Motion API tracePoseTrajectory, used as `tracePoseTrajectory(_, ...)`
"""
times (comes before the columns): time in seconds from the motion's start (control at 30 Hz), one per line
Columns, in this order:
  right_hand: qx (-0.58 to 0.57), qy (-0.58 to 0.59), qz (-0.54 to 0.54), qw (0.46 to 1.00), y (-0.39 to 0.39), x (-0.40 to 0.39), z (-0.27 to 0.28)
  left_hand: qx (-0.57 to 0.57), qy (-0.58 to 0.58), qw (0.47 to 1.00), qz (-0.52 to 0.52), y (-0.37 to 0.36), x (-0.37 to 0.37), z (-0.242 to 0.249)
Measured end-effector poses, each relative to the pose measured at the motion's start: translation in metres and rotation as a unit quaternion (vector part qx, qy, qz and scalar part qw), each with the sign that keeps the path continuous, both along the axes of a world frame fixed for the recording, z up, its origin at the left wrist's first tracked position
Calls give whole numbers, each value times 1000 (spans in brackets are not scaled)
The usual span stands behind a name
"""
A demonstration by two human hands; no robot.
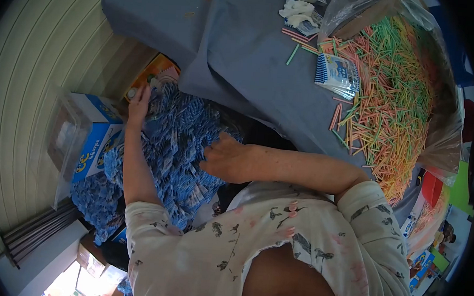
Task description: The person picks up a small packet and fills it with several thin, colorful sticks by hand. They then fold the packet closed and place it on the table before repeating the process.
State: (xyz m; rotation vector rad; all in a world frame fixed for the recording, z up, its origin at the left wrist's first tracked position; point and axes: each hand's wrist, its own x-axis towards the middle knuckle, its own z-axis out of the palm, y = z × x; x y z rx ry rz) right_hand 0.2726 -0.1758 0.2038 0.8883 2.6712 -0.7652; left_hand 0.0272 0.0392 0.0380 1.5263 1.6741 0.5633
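A large heap of blue-and-white printed packets [174, 135], overlapping in layers, lies below the table's edge in front of my body. My left hand [138, 107] reaches to the heap's far left side, beside an orange box [155, 73]. Its fingers are stretched out and look slightly apart, near a small round whitish thing [132, 93]. At the heap's right edge my right hand [228, 159] is closed, knuckles up, against the packets. What its fingers hold, if anything, is hidden.
A grey-covered table [253, 72] carries pink, green and yellow sticks [394, 104] spilling from a clear plastic bag [444, 129]. A filled blue-and-white packet [338, 75] lies beside them. Left stand a blue-and-white carton [97, 138], a clear plastic bin [64, 141] and the panelled wall [28, 67].
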Motion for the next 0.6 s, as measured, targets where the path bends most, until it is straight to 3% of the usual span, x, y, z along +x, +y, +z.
tracePoseTrajectory(0.03,-9,-1,6,1000,0,1,1,-32,-65,996,51,7,-10,-7)
tracePoseTrajectory(0.13,17,23,-12,1000,-5,1,-12,-95,-126,985,65,23,-35,-28)
tracePoseTrajectory(0.23,29,29,-14,999,-4,1,-16,-54,-51,997,11,13,-37,-14)
tracePoseTrajectory(0.37,33,22,-1,999,-5,-3,-19,23,-54,998,-16,15,-53,-47)
tracePoseTrajectory(0.53,21,19,0,1000,-6,-5,-24,32,12,999,-10,-11,-24,-4)
tracePoseTrajectory(0.6,13,15,4,1000,-7,-6,-29,101,77,990,-61,-25,-14,7)
